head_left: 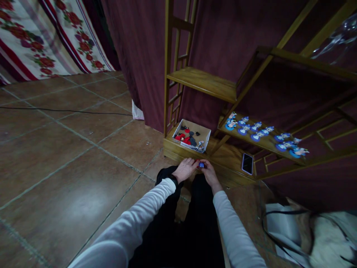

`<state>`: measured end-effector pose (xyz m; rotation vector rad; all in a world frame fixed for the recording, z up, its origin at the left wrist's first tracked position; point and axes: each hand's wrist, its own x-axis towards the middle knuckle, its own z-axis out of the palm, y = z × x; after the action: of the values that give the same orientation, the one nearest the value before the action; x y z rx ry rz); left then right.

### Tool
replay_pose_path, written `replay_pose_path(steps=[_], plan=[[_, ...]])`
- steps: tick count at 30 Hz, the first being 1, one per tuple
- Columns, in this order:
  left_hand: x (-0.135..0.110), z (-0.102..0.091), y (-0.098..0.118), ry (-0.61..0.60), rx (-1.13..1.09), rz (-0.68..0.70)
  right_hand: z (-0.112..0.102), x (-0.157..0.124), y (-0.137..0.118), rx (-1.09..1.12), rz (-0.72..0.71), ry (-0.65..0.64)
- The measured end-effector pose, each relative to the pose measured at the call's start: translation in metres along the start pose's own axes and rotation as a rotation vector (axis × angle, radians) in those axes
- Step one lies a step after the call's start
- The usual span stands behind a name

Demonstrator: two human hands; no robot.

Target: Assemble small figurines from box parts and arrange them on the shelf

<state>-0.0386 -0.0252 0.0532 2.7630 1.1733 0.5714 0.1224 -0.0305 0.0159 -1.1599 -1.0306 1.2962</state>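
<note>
My left hand (185,169) and my right hand (209,172) meet just above my knees, fingers pinched together on a small blue and red figure piece (201,164). Both sleeves are white. Right in front of them a shallow cardboard box (205,130) rests on the lowest wooden shelf and holds red, black and blue small parts. On the shelf to the right stand several finished blue and white figures (258,133) in rows.
A dark phone (247,163) lies on the low shelf board right of my hands. The wooden shelf unit (205,82) stands against a maroon curtain. A cable (55,110) crosses the tiled floor at left. A bag with black straps (306,230) sits at lower right.
</note>
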Motion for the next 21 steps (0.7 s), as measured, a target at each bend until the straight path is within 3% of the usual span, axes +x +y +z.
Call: replay_pose_path(steps=[15, 18, 21], plan=[[0.0003, -0.0048, 0.0037, -0.022, -0.019, 0.007, -0.0013, 0.0005, 0.001, 0.004, -0.039, 0.015], [0.0018, -0.0028, 0.0016, 0.009, -0.127, -0.037, 0.0008, -0.0014, -0.003, 0.011, -0.032, 0.029], [0.0059, 0.0031, -0.0051, 0.031, -0.376, -0.126, 0.003, -0.0027, -0.0074, 0.05, -0.002, 0.021]])
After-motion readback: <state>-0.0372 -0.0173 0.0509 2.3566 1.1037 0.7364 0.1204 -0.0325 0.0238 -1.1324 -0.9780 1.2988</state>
